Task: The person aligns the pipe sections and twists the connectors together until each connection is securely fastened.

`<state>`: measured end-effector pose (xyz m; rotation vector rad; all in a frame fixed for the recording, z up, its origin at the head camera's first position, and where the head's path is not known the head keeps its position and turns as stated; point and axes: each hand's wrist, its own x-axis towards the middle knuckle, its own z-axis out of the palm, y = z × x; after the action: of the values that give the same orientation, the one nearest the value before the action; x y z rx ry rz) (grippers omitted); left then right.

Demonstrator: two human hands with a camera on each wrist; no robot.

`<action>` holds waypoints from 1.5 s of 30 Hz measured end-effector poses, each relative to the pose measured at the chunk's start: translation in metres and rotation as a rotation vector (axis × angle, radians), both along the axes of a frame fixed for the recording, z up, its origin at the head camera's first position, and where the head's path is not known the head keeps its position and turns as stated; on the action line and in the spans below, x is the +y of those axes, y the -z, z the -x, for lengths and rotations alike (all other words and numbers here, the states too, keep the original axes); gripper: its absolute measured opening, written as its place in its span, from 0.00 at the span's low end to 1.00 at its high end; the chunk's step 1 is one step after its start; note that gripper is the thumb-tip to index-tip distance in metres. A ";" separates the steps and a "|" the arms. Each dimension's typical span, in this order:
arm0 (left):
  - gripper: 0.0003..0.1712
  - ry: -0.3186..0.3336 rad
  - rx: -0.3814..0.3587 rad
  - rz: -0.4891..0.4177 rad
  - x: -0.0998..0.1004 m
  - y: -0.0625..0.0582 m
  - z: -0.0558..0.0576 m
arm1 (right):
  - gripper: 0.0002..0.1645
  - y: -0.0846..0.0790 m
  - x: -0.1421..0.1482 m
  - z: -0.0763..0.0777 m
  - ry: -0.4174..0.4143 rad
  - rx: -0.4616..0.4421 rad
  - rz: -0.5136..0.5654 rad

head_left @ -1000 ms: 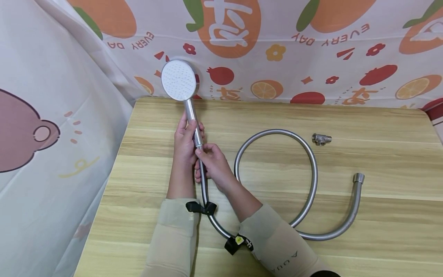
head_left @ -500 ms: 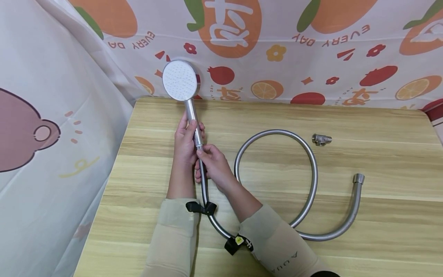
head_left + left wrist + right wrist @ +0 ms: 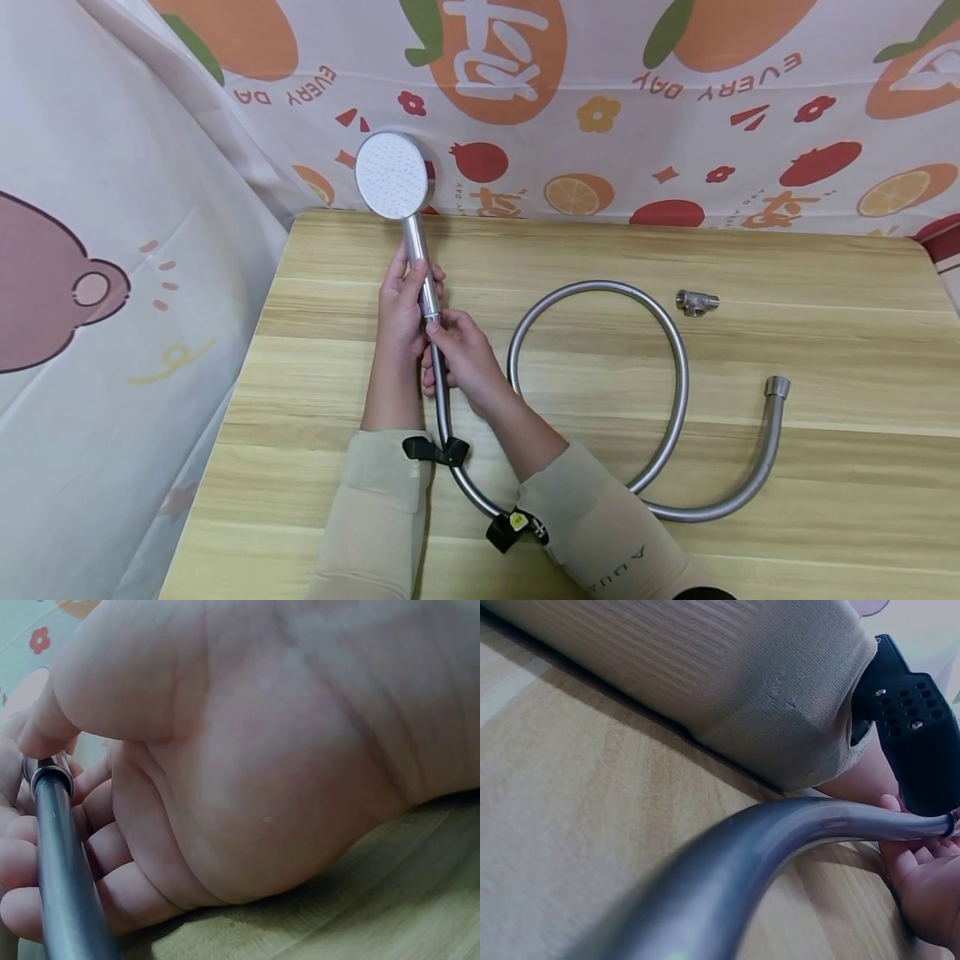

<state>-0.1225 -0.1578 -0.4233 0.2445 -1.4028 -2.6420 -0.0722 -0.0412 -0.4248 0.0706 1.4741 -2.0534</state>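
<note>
A round shower head (image 3: pixel 391 176) with a white spray face and a chrome handle (image 3: pixel 417 242) stands up at the table's back left. My left hand (image 3: pixel 401 321) grips the handle, its thumb across the front. Just below, my right hand (image 3: pixel 467 358) pinches the top end of the grey shower hose (image 3: pixel 441 408), where the hose meets the handle. In the left wrist view the hose (image 3: pixel 64 855) runs up to a ring at that joint, and fingers lie on both sides of it. Whether threads are engaged is hidden.
The hose loops (image 3: pixel 681 367) across the wooden table (image 3: pixel 300 500) and ends in a metal nut (image 3: pixel 777 386) at the right. A small metal tee fitting (image 3: pixel 697 302) lies behind it. Printed cloth (image 3: pixel 600 50) hangs along the back and left.
The shower head has shifted very slightly to the right. Both hands keep nearly the same place on the handle and hose.
</note>
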 end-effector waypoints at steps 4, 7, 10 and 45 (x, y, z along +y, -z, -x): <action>0.28 -0.005 -0.009 0.019 0.000 0.000 0.000 | 0.22 0.001 -0.001 -0.001 0.011 0.004 0.016; 0.27 -0.010 -0.014 0.041 0.000 0.000 -0.001 | 0.23 0.003 -0.002 -0.001 0.017 0.014 0.036; 0.27 -0.007 -0.012 0.041 0.000 -0.001 -0.002 | 0.22 0.003 -0.002 -0.002 0.017 0.023 0.038; 0.27 0.017 -0.015 0.027 0.001 -0.003 -0.004 | 0.20 0.004 -0.002 -0.003 -0.011 0.042 0.055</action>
<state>-0.1187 -0.1569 -0.4205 0.2513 -1.4507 -2.6379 -0.0693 -0.0430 -0.4293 -0.0026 1.4393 -2.0972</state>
